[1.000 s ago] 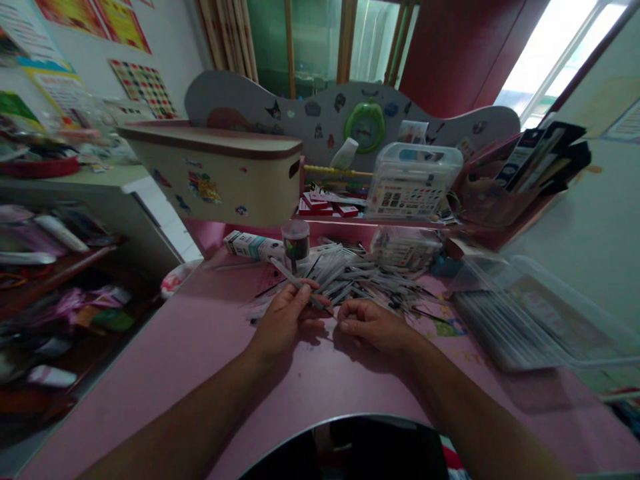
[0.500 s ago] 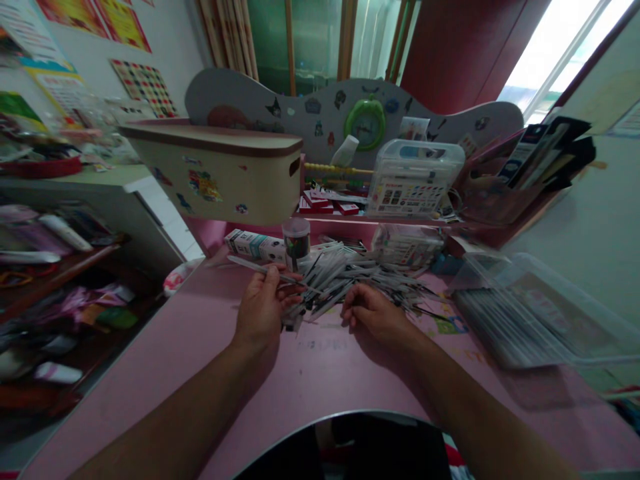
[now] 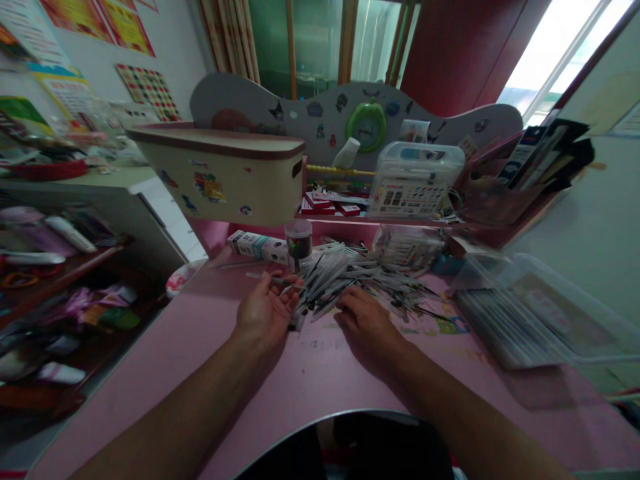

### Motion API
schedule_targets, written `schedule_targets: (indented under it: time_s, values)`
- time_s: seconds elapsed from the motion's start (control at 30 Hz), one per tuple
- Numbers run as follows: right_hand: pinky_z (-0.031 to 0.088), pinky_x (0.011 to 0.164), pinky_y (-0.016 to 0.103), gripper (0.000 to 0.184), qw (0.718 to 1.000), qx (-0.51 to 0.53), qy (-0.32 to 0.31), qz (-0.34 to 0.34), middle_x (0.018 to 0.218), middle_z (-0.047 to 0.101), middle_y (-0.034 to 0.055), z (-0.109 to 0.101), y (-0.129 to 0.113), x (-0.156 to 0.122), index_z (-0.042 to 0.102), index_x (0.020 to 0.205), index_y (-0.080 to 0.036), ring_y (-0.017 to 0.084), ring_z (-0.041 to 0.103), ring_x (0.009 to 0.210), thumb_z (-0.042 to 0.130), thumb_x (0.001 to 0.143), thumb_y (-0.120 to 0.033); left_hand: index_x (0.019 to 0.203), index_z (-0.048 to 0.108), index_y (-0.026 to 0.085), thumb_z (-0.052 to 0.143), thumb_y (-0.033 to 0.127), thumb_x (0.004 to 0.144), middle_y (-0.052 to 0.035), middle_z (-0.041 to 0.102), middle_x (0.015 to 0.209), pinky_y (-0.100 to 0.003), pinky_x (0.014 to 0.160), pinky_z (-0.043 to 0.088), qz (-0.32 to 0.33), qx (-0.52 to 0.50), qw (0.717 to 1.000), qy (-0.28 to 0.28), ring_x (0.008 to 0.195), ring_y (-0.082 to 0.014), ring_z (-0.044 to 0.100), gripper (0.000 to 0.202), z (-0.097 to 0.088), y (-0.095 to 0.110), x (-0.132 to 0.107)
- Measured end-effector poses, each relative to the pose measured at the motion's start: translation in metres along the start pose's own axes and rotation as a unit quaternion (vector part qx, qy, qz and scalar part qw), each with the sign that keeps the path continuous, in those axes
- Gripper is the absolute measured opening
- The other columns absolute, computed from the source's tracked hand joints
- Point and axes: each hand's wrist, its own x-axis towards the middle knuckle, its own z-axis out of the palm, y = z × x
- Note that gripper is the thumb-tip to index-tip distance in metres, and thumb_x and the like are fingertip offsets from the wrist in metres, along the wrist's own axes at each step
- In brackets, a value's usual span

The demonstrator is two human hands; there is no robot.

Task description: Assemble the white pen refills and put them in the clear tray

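A loose heap of slim pen refills, whitish and grey with some dark tips, lies at the middle of the pink desk. On its left side, my left hand is turned palm up, fingers curled round a pen refill whose pale end sticks out to the left. My right hand bends palm down over the heap's front edge. Its fingers are drawn together against the refills, and whatever lies between the fingertips is hidden. A clear round tub with dark contents stands just behind my left hand.
To the right, an open clear plastic case holds a row of slim sticks. A long printed box and a clear pack lie behind the heap. On the shelf above stand a cream bin and a clear carrying case.
My left hand has rolled further palm up, and its refill now points less far out to the left. My right hand has moved slightly left, its fingers reaching into the heap's edge.
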Motion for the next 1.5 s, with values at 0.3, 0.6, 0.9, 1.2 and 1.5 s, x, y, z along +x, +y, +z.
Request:
schedule_targets:
  time_s: [0.3,0.6,0.9,1.2,1.5]
  values:
    - [0.035,0.104,0.049,0.025,0.972,-0.192,-0.046,-0.131,0.137,0.058,0.0096,0.024,-0.015,0.002,0.067,0.122,-0.025,0.031,0.045,0.122,0.055,0.100,-0.028,0.088,0.055,0.018,0.036,0.025,0.105,-0.0026,0.067,0.067,-0.019,0.048,0.054,0.028,0.002,0.999,-0.025,0.057,-0.0152,0.071,0.026,0.003,-0.001,-0.007]
    - [0.029,0.105,0.053,0.024,0.961,-0.241,-0.079,-0.112,0.140,0.054,0.0087,0.028,-0.014,0.004,0.069,0.117,-0.027,0.032,0.038,0.128,0.060,0.097,-0.035,0.093,0.057,0.020,0.043,0.026,0.102,-0.0019,0.065,0.071,-0.027,0.056,0.059,0.048,0.013,0.998,-0.042,0.061,-0.0160,0.068,0.017,0.000,-0.005,-0.009]
    - [0.033,0.097,0.045,0.011,0.966,-0.206,-0.040,-0.154,0.119,0.061,0.0093,0.037,-0.007,0.004,0.076,0.095,-0.024,0.028,0.044,0.114,0.067,0.093,-0.030,0.095,0.059,0.020,0.043,0.025,0.103,-0.0021,0.063,0.077,-0.031,0.061,0.061,0.027,0.018,0.998,-0.062,0.065,-0.0148,0.064,0.018,-0.001,-0.012,-0.007]
    - [0.044,0.081,0.035,0.008,0.996,0.035,-0.009,-0.081,0.092,0.064,0.0056,0.022,-0.013,0.006,0.065,0.080,-0.018,0.020,0.055,0.089,0.064,0.079,-0.011,0.091,0.061,0.020,0.050,0.022,0.100,-0.0006,0.064,0.079,-0.032,0.064,0.062,0.026,0.019,0.998,-0.048,0.067,-0.0149,0.068,0.015,0.001,-0.012,-0.007]
    - [0.055,0.059,0.030,0.018,0.854,0.496,-0.045,0.149,0.077,0.065,-0.0001,0.010,-0.016,0.002,0.061,0.083,-0.019,0.014,0.063,0.061,0.074,0.078,-0.030,0.090,0.061,0.018,0.049,0.019,0.101,-0.0024,0.066,0.078,-0.031,0.065,0.063,0.007,0.013,1.000,-0.024,0.067,-0.0141,0.069,0.016,0.003,-0.022,-0.007]
